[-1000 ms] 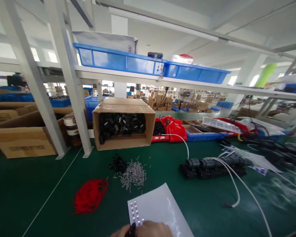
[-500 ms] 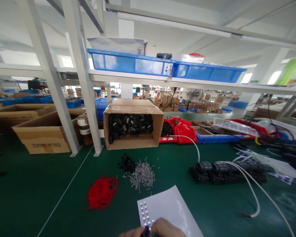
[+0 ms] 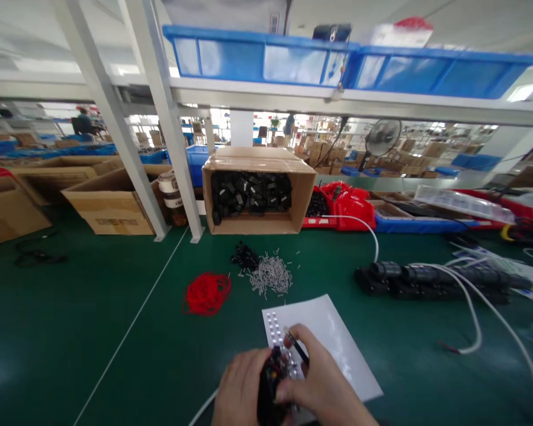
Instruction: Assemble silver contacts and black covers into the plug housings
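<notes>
My left hand is closed round a small black part at the bottom middle of the view. My right hand pinches a thin dark tool and rests its fingers on the same black part. Both hands hover over a white sheet that carries rows of small silver dots. A white cable runs off below my left hand.
Beyond the sheet lie a red coil of string, a heap of small silver pins and a little black pile. An open cardboard box of black parts stands behind. A row of black units with white cables lies at the right.
The view has tipped downward, so both hands show in full now. The black part and thin tool have come into sight above the sheet.
</notes>
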Demonstrator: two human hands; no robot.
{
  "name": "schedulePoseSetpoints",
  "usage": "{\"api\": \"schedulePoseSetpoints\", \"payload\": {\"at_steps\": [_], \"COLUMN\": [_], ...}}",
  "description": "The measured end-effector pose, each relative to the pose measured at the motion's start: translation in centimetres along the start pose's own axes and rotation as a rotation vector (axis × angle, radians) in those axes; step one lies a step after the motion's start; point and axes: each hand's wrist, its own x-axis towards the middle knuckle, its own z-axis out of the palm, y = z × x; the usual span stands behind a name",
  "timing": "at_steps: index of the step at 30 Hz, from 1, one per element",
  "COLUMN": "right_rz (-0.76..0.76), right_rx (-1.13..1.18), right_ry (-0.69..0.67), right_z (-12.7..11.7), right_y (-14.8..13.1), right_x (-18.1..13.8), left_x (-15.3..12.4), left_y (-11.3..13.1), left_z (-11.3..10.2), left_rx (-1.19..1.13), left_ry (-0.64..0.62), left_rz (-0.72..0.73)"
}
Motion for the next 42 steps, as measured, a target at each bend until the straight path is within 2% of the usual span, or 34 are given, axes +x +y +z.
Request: {"api": "schedulePoseSetpoints", "payload": {"at_steps": [2,3,5,7,8,11,15,20,28,42], "right_rz": [0.064,0.088,0.135,0.16,0.159,0.186,0.28,0.182,0.144,0.134], "right_rx": [0.118,0.167,0.289,0.45,0.525,0.609,0.618,0.504,0.351,0.362], "right_ry": [-0.036,-0.036,0.016,0.102,0.15,0.256,0.218,0.192,0.322,0.227], "right_z": [0.1,-0.1,-1.4,-3.4,-4.4,-6.2,-4.4,-2.1,-1.6,-1.9], "right_y": [-0.3,-0.3,0.1,1.1,1.7,3.2,4.3,4.4,5.5,5.4], "right_x": [-0.1,0.0,0.0,0.2,0.2,0.6,1.4,2.1,2.3,2.3], "left_x": [-0.1,0.1,0.9,2.1,2.7,4.2,5.5,6.0,5.7,5.5], "left_y": [0.2,0.3,0.5,0.5,0.4,0.2,0.7,1.6,1.5,1.1], "left_z": [-0.5,-0.9,-2.2,-3.8,-4.6,-6.1,-5.6,-5.1,-5.4,-5.3], "left_rx": [-0.055,-0.094,-0.236,-0.476,-0.602,-0.783,-0.662,-0.577,-0.501,-0.563], "left_ry": [-0.031,-0.047,-0.105,-0.233,-0.319,-0.548,-0.692,-0.686,-0.673,-0.679], "left_rz": [-0.021,-0.078,-0.284,-0.499,-0.554,-0.514,-0.483,-0.449,-0.423,-0.453]}}
